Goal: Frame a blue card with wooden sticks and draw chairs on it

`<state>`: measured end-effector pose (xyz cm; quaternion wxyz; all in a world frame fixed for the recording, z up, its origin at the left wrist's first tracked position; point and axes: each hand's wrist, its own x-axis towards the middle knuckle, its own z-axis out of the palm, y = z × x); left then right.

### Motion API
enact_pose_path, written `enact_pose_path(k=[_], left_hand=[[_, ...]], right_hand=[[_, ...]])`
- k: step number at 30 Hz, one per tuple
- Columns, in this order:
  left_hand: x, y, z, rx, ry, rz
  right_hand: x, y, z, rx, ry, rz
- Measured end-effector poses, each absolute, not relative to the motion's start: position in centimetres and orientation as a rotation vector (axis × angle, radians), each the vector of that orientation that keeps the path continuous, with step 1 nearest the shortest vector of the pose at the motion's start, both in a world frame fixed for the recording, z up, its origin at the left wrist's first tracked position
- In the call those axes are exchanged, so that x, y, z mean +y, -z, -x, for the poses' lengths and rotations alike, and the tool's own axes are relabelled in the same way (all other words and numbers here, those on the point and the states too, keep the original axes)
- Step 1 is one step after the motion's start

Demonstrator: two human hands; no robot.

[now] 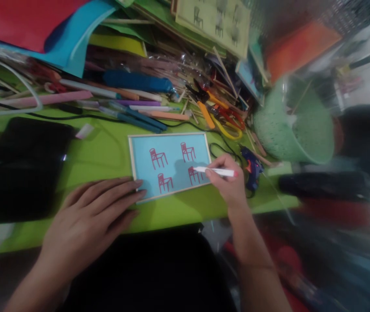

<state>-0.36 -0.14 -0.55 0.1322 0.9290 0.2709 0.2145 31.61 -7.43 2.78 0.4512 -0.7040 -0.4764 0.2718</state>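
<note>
A blue card point(144, 158) edged with thin wooden strips lies on the green table, with several chairs drawn on it in red. My right hand point(228, 180) grips a white marker point(219, 172) with a red end, its tip at the lower right chair drawing point(192, 174). Flat and open, my left hand point(92, 219) rests with its fingertips on the card's lower left corner and the table beside it.
Behind the card are pens point(139, 119), orange-handled pliers point(205, 113), yellow-handled scissors point(228, 129) and wooden sticks. A black tablet-like device point(22, 169) lies left. At right are a blue glue gun point(252, 167) and a green basket point(302, 134). A cable runs behind the card.
</note>
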Motion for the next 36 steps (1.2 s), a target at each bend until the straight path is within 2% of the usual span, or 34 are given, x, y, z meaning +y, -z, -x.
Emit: enact_pose_path(k=[36], left_hand=[[0.07,0.57,0.12,0.748,-0.654,-2.725]], right_hand=[[-7.28,-2.55,-31.37,-1.241,-0.673,1.715]])
